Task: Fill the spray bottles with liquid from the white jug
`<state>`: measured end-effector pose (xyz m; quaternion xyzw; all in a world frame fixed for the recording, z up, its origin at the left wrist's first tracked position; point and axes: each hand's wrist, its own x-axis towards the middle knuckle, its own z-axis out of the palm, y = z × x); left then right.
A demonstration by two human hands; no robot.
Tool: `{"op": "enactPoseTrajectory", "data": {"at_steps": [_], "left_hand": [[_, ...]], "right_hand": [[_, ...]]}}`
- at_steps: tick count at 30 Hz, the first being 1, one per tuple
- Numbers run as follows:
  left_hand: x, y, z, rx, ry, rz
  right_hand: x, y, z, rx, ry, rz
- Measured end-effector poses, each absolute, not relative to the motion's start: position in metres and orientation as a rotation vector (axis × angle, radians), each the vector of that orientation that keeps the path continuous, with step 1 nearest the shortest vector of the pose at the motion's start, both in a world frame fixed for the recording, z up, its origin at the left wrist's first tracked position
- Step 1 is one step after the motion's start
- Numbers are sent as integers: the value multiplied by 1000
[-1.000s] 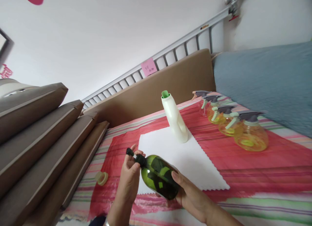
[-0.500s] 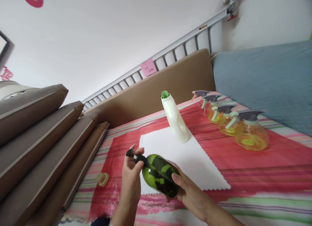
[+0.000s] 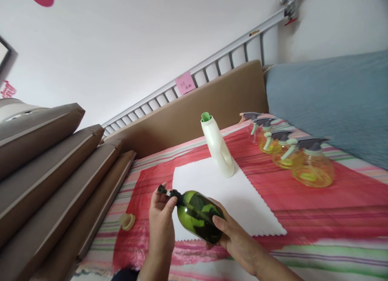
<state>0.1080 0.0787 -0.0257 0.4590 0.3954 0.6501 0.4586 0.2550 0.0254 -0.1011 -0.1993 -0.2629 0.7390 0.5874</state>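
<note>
Head view: left hand (image 3: 162, 220) grasps the black pump (image 3: 178, 197), right hand (image 3: 235, 238) the green bottle (image 3: 197, 218).

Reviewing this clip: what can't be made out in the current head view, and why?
Right hand: head view, most fingers hidden behind the green bottle.
Pink note: head view, writing too small to read.
Farthest spray bottle: head view, partly covered by the next spray bottle.
White bottle: head view, contents hidden by its opaque wall.
Dark frame: head view, cut off by the left edge.
</note>
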Motion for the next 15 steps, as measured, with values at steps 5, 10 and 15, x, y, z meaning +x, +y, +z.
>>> {"op": "enactPoseTrajectory", "data": {"at_steps": [5,10,15], "left_hand": [[104,79,-20,1134,867,1406],[102,78,-20,1146,839,1385],[104,79,-23,1160,862,1414]], "right_hand": [[257,27,-110,-344,-598,1882],[257,29,-111,-304,-571,1860],[256,27,-111,-311,-587,1863]]}}
